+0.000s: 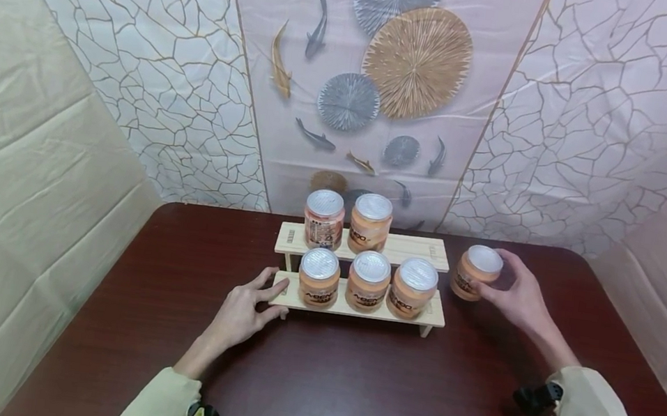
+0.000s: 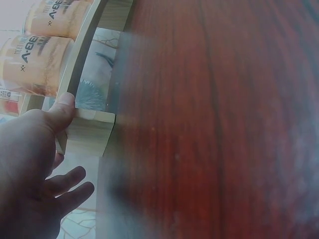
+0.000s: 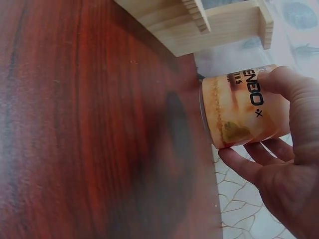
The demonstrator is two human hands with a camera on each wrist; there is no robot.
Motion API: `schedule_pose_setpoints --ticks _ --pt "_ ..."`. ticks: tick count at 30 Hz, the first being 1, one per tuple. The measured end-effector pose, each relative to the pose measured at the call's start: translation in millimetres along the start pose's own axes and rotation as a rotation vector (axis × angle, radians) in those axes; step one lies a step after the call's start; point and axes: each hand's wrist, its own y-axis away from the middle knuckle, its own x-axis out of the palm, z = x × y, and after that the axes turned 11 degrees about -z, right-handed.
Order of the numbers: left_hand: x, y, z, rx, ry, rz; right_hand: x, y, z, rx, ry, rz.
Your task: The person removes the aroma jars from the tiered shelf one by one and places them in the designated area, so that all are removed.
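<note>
My right hand (image 1: 519,299) grips an orange-labelled jar (image 1: 466,276) with a silver lid, just right of a two-step wooden rack (image 1: 413,245). In the right wrist view, the thumb lies on one side of this jar (image 3: 232,114) and the fingers on the other. My left hand (image 1: 239,313) holds the left end of the rack's lower step. The left wrist view shows the thumb on the step's front edge (image 2: 79,69), with other fingers past the end. Three similar jars (image 1: 369,284) stand in a row on the lower step.
Two more jars, a red-labelled one (image 1: 323,224) and an orange one (image 1: 370,227), stand on the upper step's left half. The dark red-brown table (image 1: 335,384) meets a patterned cloth backdrop (image 1: 197,92) behind, with pale cloth (image 1: 25,195) along the left.
</note>
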Motion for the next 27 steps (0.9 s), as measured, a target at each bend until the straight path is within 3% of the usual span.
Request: schedule_pose_setpoints --ticks 15,27 --pt "0.0 0.0 -1.0 -0.01 0.001 -0.001 7 11.6 -11 0.044 -0.017 0.039" --pt "-0.6 -0.2 -1.4 -0.007 0.006 -0.003 14 16.0 -19 0.014 -0.074 0.038"
